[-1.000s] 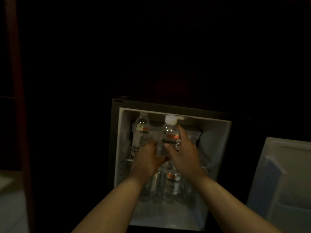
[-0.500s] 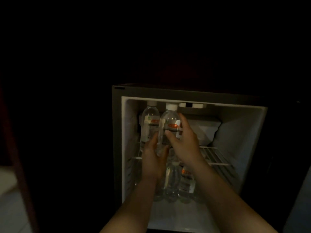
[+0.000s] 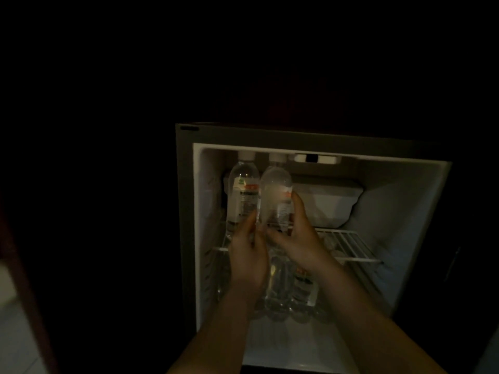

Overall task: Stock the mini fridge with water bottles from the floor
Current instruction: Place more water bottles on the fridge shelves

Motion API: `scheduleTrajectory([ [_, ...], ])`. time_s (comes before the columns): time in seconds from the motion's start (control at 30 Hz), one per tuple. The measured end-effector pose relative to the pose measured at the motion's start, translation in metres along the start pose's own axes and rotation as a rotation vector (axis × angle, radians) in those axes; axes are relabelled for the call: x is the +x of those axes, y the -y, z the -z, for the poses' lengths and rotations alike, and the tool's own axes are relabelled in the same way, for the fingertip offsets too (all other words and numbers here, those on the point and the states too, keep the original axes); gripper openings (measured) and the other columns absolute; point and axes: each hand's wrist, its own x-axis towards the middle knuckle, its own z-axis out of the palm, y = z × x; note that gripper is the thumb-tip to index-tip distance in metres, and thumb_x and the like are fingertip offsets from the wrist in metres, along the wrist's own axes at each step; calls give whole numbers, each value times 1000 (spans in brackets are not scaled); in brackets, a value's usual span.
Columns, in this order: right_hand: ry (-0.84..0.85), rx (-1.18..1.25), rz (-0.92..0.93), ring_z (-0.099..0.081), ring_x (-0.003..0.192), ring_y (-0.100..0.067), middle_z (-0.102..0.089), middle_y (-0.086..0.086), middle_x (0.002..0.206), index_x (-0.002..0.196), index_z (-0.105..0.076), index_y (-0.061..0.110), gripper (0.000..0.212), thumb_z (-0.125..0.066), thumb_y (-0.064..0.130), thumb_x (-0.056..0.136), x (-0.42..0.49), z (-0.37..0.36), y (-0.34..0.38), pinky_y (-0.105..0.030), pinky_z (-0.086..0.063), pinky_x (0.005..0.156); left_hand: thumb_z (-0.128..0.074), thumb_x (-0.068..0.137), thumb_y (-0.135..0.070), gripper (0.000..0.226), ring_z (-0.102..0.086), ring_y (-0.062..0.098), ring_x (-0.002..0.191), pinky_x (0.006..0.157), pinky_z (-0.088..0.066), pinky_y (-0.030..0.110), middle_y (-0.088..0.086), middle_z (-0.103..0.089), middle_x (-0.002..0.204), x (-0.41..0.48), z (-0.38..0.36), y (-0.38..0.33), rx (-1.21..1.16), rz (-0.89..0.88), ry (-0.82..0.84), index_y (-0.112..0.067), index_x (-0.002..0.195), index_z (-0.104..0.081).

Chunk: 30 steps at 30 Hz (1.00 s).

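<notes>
Clear plastic white-capped water bottle [image 3: 275,190] is going deeper into the grey mini fridge [image 3: 186,211], upright at the white wire shelf [image 3: 348,244], just beside a second clear bottle [image 3: 243,190]. Right hand [image 3: 297,238] is clasping its labelled middle. Left hand [image 3: 247,255] is steadying low down, grip unclear. Probably full and heavyish, thin-walled, maybe slick, so the mid-body hold is suiting.

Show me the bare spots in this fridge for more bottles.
Free: right half of the wire shelf, between the right hand and the right wall; front strip of the fridge floor. Crowded: shelf's left, two upright bottles plus the left hand; floor's back, a bottle cluster.
</notes>
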Motion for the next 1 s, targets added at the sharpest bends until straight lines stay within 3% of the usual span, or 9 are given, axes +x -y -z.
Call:
scheduleTrajectory([
  [0.07, -3, -22, 14, -56, 116, -17, -55, 4, 130, 141, -21, 40, 81, -71, 21, 80, -1, 0, -4, -38, -52, 92, -42, 96, -3, 34, -53, 8, 117, 97, -43, 12, 0, -54, 127, 2, -1, 1, 39, 10, -40, -12, 126, -57],
  [0.13, -34, -29, 30, -56, 116, -16, -55, 4, 130, 141, -21, 41, 83, -71, 19, 79, 0, -1, -6, -33, -53, 88, -46, 93, 0, 32, -50, 15, 118, 89, -38, -1, 1, -44, 125, 4, 0, 1, 82, 43, -152, -8, 122, -59],
  [0.17, -45, -31, 36, -56, 115, -15, -54, 5, 130, 141, -20, 41, 84, -71, 18, 79, 1, -2, -7, -30, -53, 86, -47, 92, 1, 33, -48, 18, 119, 91, -37, 0, 2, -41, 126, 5, 0, 1, 98, 59, -212, -9, 121, -58],
  [0.23, -64, -34, 48, -54, 113, -12, -53, 10, 125, 142, -18, 43, 86, -71, 17, 79, 3, -4, -9, -29, -51, 85, -47, 91, -1, 40, -41, 19, 126, 102, -34, 15, 6, -37, 135, 6, 2, 1, 134, 78, -282, -14, 129, -51],
  [0.3, -90, -28, 58, -53, 111, -10, -51, 14, 120, 142, -18, 42, 86, -71, 17, 80, 4, -9, -10, -31, -50, 89, -45, 93, -5, 48, -35, 17, 132, 111, -28, 25, 6, -35, 143, 6, 6, 5, 152, 61, -265, -18, 138, -41],
  [0.4, -138, -28, 63, -52, 119, -14, -51, 7, 132, 145, -17, 38, 84, -69, 16, 83, 7, -15, -12, -39, -48, 97, -42, 95, -7, 47, -41, 19, 132, 113, -33, 40, 8, -45, 141, 9, 8, 14, 150, 39, -162, -15, 140, -37],
  [0.6, -161, -94, 50, -46, 129, -21, -44, -1, 145, 148, -11, 36, 87, -66, 13, 85, 15, -21, -15, -45, -44, 103, -42, 95, -7, 48, -46, 20, 130, 109, -39, 43, 8, -48, 139, 13, 8, 24, 127, 56, -127, -14, 142, -33],
  [0.87, -154, -133, 63, -42, 133, -20, -38, -1, 149, 149, -6, 36, 90, -64, 12, 86, 16, -26, -18, -37, -41, 104, -39, 95, -6, 49, -42, 22, 132, 110, -37, 42, 11, -43, 143, 15, 7, 26, 219, 43, -174, -11, 143, -31],
  [1.0, -131, -105, 24, -50, 126, -18, -50, 0, 139, 148, -19, 29, 82, -67, 14, 84, 16, -23, -20, -34, -43, 102, -40, 95, -6, 47, -46, 21, 129, 108, -40, 42, 10, -48, 139, 15, 11, 22, 199, 29, -132, -12, 142, -34],
])
